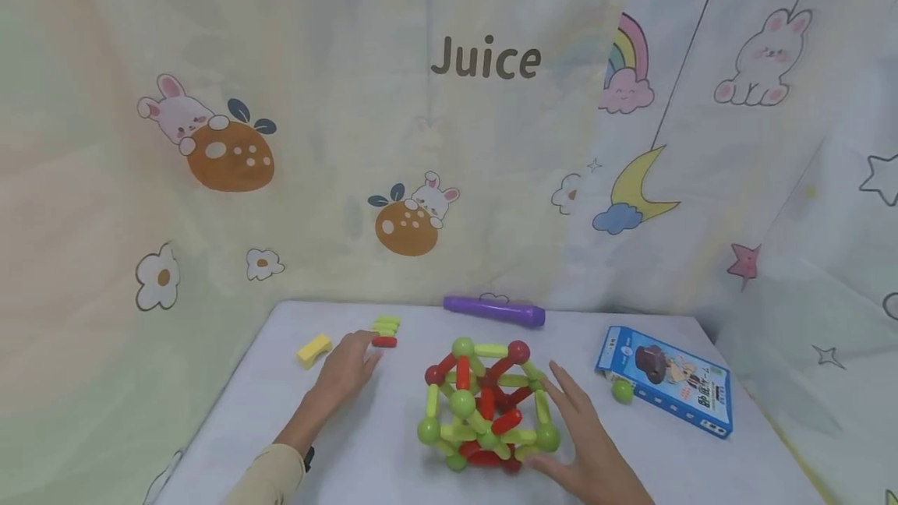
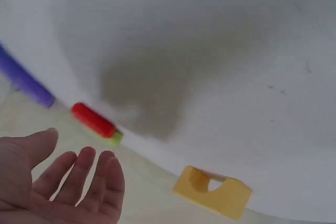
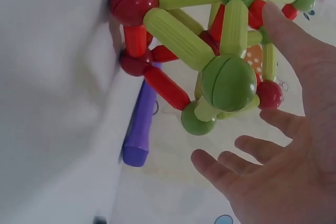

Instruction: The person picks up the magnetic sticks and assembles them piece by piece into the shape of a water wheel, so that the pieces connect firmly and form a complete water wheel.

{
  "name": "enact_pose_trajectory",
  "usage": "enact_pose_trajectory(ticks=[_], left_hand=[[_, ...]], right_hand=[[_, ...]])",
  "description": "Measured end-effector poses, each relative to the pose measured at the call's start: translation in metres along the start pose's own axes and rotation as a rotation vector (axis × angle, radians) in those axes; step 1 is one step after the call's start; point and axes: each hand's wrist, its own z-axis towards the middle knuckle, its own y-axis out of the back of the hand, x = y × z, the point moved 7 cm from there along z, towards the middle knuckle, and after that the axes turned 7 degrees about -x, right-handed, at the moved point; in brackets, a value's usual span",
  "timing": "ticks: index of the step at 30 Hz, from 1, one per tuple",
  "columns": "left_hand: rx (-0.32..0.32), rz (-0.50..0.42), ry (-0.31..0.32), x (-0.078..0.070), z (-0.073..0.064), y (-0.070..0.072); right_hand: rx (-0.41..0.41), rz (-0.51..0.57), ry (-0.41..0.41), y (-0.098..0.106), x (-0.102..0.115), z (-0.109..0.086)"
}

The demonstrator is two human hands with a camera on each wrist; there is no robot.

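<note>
A ball-and-rod structure (image 1: 484, 404) of green and red balls joined by light green and red rods stands on the table. Beside its right side is my right hand (image 1: 582, 439), fingers spread and thumb near the lower balls; whether it touches cannot be told. My left hand (image 1: 348, 365) reaches over the table next to a loose red rod (image 1: 383, 341). Several light green rods (image 1: 387, 323) lie just behind that rod. From the left wrist view, the left fingers (image 2: 107, 182) are loosely bent with nothing between them, apart from the red rod (image 2: 93, 119).
A yellow arched block (image 1: 313, 350) lies left of the left hand. At the table's back edge rests a purple tube (image 1: 494, 311). On the right are a blue picture box (image 1: 666, 380) and a loose green ball (image 1: 622, 390) against it. A printed curtain (image 1: 491, 178) hangs behind.
</note>
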Motion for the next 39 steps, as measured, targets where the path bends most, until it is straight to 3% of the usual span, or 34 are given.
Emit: enact_pose_trajectory(ticks=[4, 13, 21, 24, 29, 34, 39], left_hand=[[0.033, 0.145, -0.051, 0.01, 0.005, -0.014], [0.062, 0.259, -0.116, 0.009, 0.018, -0.023], [0.055, 0.307, -0.155, 0.01, 0.021, -0.028], [0.042, 0.283, -0.131, 0.008, 0.02, -0.026], [0.03, 0.24, -0.108, 0.006, 0.011, -0.024], [0.024, 0.23, -0.13, -0.002, -0.004, -0.021], [0.071, 0.209, -0.115, -0.011, -0.027, -0.019]], right_hand=[[0.106, 0.061, -0.072, -0.011, -0.005, 0.002], [0.136, 0.1, -0.162, -0.015, -0.004, 0.003], [0.144, 0.093, -0.203, -0.014, -0.004, 0.003], [0.155, 0.093, -0.222, -0.017, -0.006, 0.003], [0.165, 0.101, -0.233, -0.018, -0.007, 0.003], [0.147, 0.086, -0.214, -0.015, -0.006, 0.003], [0.143, 0.088, -0.212, -0.014, -0.007, 0.003]])
